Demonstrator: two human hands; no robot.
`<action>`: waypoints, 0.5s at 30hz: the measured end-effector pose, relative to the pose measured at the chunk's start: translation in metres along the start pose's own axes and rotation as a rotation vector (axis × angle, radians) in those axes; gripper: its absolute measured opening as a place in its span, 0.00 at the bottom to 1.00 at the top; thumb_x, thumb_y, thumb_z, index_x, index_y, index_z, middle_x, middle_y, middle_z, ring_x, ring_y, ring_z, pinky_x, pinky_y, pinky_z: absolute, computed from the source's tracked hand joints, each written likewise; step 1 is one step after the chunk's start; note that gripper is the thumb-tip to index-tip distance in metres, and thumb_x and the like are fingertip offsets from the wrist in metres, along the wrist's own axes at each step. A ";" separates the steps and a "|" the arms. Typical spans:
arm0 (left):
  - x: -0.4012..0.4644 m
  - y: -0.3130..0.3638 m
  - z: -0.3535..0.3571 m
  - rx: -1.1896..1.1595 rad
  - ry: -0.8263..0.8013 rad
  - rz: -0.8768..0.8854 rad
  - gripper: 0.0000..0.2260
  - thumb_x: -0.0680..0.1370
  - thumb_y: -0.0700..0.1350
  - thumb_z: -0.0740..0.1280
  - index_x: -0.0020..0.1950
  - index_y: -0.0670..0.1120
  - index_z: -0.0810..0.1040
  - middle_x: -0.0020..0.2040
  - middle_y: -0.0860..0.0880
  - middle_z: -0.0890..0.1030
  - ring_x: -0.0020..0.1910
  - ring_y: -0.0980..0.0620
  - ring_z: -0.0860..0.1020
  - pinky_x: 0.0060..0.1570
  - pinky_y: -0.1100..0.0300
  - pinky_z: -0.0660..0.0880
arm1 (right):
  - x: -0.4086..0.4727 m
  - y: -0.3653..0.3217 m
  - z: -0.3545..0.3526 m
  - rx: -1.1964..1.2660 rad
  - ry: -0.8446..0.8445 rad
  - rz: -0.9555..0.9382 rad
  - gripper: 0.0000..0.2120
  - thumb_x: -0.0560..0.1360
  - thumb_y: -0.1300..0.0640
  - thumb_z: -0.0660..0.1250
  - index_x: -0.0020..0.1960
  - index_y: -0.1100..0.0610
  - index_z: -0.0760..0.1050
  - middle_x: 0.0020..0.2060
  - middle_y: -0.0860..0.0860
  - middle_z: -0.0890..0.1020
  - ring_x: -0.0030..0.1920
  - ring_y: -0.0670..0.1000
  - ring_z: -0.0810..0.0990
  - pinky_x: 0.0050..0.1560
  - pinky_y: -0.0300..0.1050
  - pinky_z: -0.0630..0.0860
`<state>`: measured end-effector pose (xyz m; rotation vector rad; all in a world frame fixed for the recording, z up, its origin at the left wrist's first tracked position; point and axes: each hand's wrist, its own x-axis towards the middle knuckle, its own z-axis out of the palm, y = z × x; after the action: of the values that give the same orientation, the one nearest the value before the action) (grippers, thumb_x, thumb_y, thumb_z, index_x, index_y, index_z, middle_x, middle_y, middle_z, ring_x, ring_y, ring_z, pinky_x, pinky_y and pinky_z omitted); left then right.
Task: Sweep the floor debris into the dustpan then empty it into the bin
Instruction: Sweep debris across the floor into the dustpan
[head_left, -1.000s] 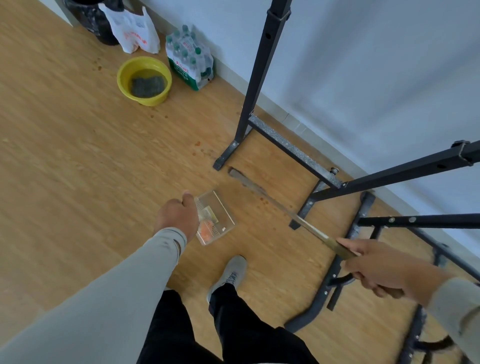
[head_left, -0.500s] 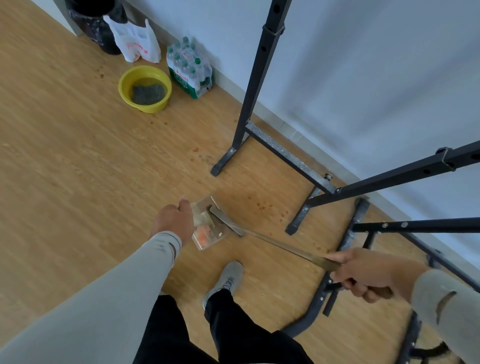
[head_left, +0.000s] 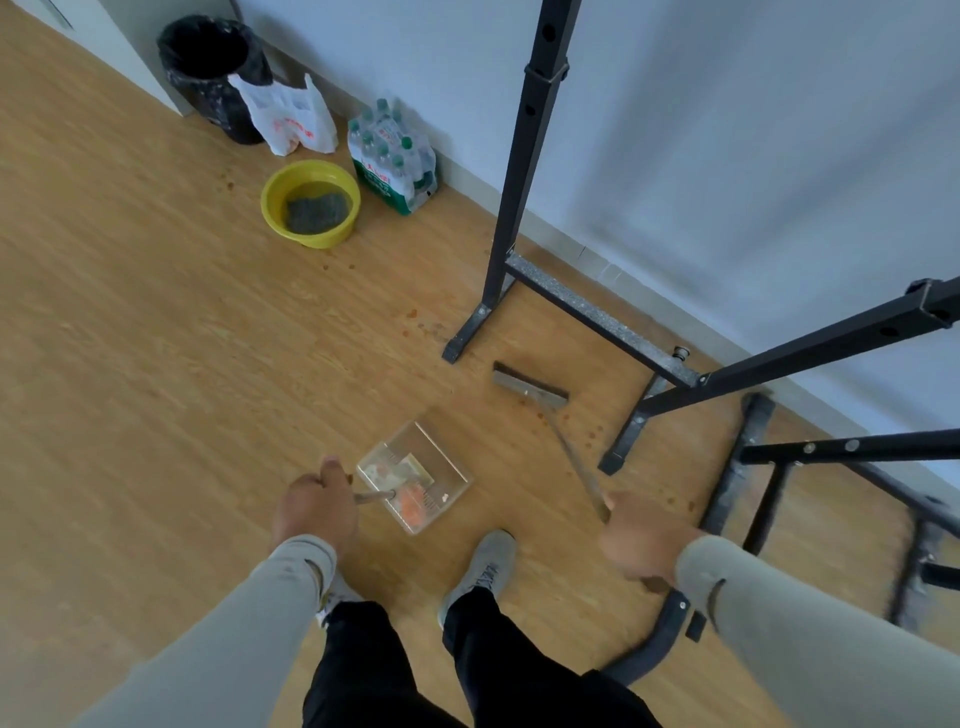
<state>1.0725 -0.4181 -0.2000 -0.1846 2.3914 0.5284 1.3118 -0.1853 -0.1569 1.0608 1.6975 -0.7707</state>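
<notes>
A clear plastic dustpan (head_left: 441, 470) sits on the wooden floor in front of my feet, holding orange scraps and bits of paper. My left hand (head_left: 314, 506) grips its metal handle. My right hand (head_left: 641, 540) grips the long handle of a broom, whose narrow head (head_left: 530, 384) rests on the floor beyond the dustpan, near the black frame's foot. Small orange-brown crumbs (head_left: 592, 434) lie scattered right of the broom head, and more crumbs (head_left: 413, 313) lie left of the foot. A black bin (head_left: 208, 73) with a dark liner stands far off at the wall.
A black metal rack (head_left: 524, 156) stands against the wall, its base bars (head_left: 592, 312) spreading over the floor to my right. A yellow basin (head_left: 310, 203), a white plastic bag (head_left: 288, 117) and a pack of water bottles (head_left: 392, 156) sit by the wall near the bin.
The broom head swept into the dustpan half a second ago and has now swung back out to the floor near the rack's foot. The view has shifted, bringing the bin into sight.
</notes>
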 end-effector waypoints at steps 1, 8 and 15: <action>0.001 0.000 0.000 0.006 0.009 0.001 0.29 0.86 0.61 0.50 0.47 0.41 0.80 0.42 0.40 0.83 0.42 0.38 0.81 0.48 0.44 0.80 | 0.000 -0.009 0.017 -0.035 -0.031 -0.029 0.23 0.80 0.63 0.57 0.75 0.62 0.66 0.55 0.58 0.80 0.41 0.48 0.78 0.45 0.46 0.74; 0.004 0.012 0.005 0.013 0.007 0.023 0.27 0.86 0.57 0.50 0.51 0.40 0.81 0.45 0.40 0.81 0.48 0.36 0.81 0.54 0.44 0.79 | -0.037 0.010 0.012 0.237 -0.330 -0.027 0.35 0.78 0.59 0.60 0.82 0.46 0.55 0.41 0.51 0.77 0.29 0.45 0.72 0.33 0.41 0.74; 0.003 0.002 0.004 0.005 0.031 0.032 0.27 0.86 0.59 0.50 0.50 0.41 0.80 0.41 0.44 0.79 0.43 0.40 0.80 0.49 0.47 0.78 | -0.060 0.065 -0.050 0.419 -0.121 0.086 0.37 0.75 0.62 0.65 0.80 0.42 0.60 0.31 0.55 0.76 0.25 0.48 0.68 0.25 0.42 0.67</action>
<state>1.0725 -0.4143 -0.2038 -0.1538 2.4290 0.5374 1.3611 -0.1332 -0.0852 1.3312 1.4100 -1.1416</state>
